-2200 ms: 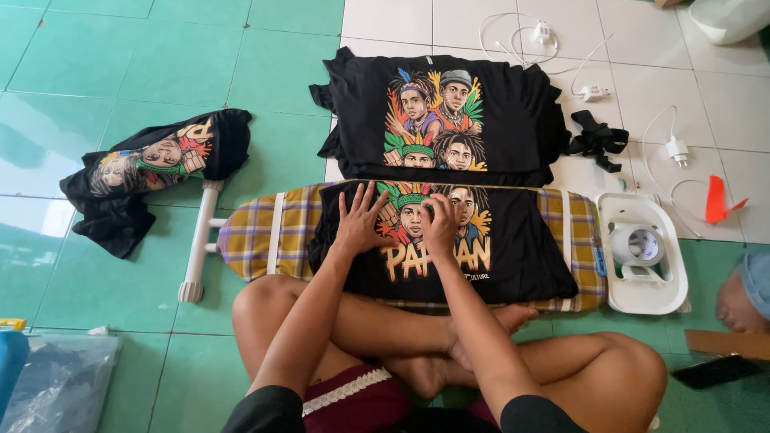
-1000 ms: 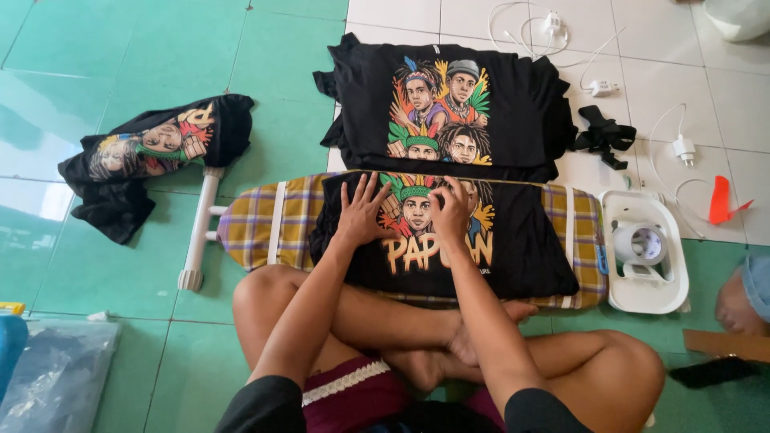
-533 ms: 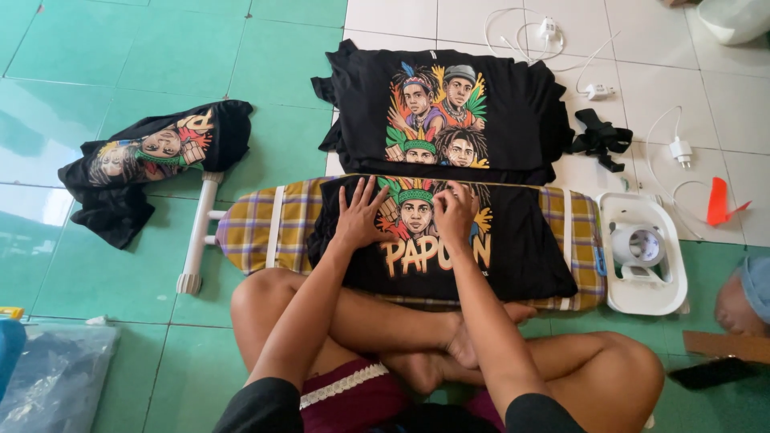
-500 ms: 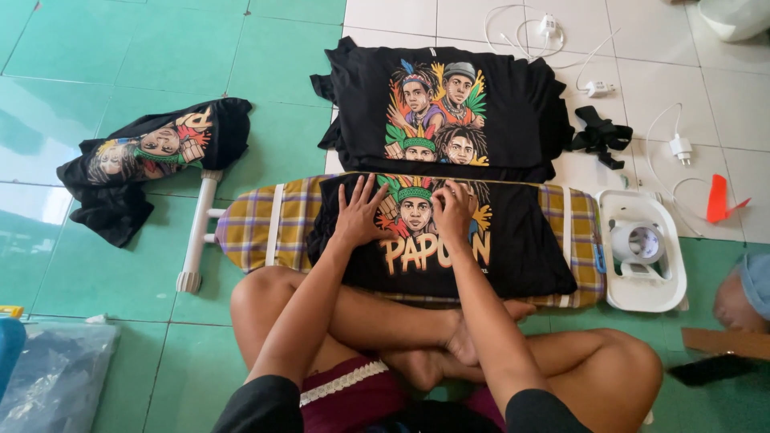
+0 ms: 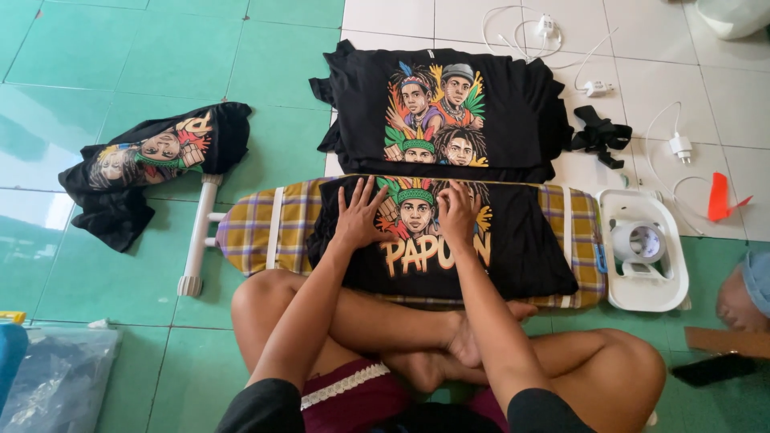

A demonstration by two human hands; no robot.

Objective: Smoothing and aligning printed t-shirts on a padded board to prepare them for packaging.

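Note:
A black printed T-shirt (image 5: 513,248) lies folded on a low ironing board with a yellow plaid cover (image 5: 257,232) in front of my crossed legs. My left hand (image 5: 358,215) rests flat on the shirt's left part, fingers spread. My right hand (image 5: 455,212) presses flat on the colourful print, just right of the printed face. Neither hand grips anything.
A stack of folded black printed shirts (image 5: 441,108) lies beyond the board. A crumpled black shirt (image 5: 144,160) sits on the green floor at left. A white iron stand with an iron (image 5: 642,248) is at right, with white cables (image 5: 561,40), a black strap (image 5: 600,135) and a plastic bag (image 5: 56,377).
Both hands have slid a little across the shirt on the board, staying flat on it. The print's fold has been pulled smoother.

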